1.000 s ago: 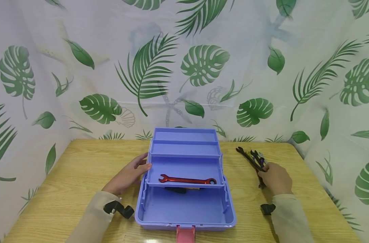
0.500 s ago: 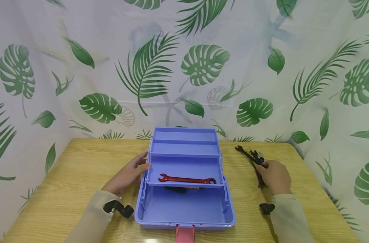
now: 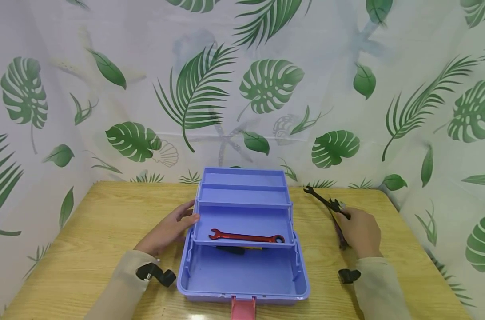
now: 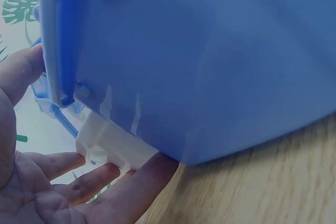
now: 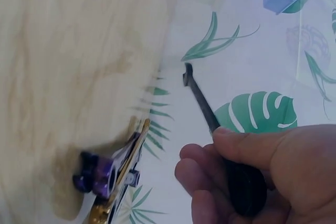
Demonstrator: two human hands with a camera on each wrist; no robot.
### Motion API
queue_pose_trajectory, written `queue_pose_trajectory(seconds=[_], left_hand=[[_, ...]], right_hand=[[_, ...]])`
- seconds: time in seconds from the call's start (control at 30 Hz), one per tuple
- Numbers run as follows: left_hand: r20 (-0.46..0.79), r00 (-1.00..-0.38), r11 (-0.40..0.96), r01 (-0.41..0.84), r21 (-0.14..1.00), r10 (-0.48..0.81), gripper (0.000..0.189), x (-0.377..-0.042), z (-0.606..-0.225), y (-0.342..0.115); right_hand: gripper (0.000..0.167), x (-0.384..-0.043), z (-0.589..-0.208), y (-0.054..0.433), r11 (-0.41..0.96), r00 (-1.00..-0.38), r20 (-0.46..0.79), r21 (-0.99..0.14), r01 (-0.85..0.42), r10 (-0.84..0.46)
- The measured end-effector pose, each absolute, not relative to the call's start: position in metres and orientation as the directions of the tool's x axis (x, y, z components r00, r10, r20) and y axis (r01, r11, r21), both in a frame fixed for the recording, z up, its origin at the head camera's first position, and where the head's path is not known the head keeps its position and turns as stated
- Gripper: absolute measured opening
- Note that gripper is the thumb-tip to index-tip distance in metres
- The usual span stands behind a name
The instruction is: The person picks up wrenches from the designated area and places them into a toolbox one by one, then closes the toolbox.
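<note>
My left hand [image 3: 166, 233] holds the left side of a blue toolbox [image 3: 244, 273], thumb on the end of its lower tray. In the left wrist view the other fingers [image 4: 134, 190] reach the whitish part behind. A red ratchet wrench [image 3: 244, 237] lies in that tray. My right hand [image 3: 361, 231] pinches a black wrench [image 3: 321, 199] by one end, to the right of the box; its open jaw end points away to the back left. Below it lie more wrenches, a purple one [image 5: 97, 174] and a gold one [image 5: 123, 174] in the right wrist view.
A black-handled tool [image 3: 231, 250] shows partly under the tray, inside the box. The pink latch [image 3: 244, 308] hangs at the front. A leaf-print curtain [image 3: 262, 89] stands behind the wooden table [image 3: 106, 222].
My right hand has drawn the black wrench up and a little left, apart from the other tools, its jaw end swinging further left. The left hand and toolbox stay put.
</note>
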State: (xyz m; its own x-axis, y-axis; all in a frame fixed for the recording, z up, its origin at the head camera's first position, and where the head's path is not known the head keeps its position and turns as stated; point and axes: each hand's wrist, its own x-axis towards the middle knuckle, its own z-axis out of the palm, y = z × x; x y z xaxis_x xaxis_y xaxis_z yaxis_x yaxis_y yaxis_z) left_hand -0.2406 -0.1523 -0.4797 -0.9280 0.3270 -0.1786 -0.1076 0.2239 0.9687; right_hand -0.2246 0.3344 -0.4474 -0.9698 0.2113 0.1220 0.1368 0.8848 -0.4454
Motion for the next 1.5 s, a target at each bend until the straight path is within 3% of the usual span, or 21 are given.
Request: queue_pose_trajectory(seconds=[0.47, 1.17, 1.5], left_hand=[[-0.176, -0.923, 0.198, -0.112, 0.974, 0.341, 0.075, -0.242, -0.481, -0.153], [-0.199, -0.923, 0.205, -0.135, 0.969, 0.329, 0.077, -0.242, -0.474, -0.152], [-0.2, -0.923, 0.198, -0.139, 0.97, 0.33, 0.076, -0.243, -0.474, -0.152]], right_hand=[[0.034, -0.227, -0.446, 0.324, 0.903, -0.944, 0.287, -0.43, 0.026, 0.164], [0.033, -0.232, -0.439, 0.321, 0.888, -0.942, 0.289, -0.459, 0.02, 0.17], [0.028, -0.236, -0.438, 0.32, 0.902, -0.906, 0.409, -0.424, -0.082, 0.11]])
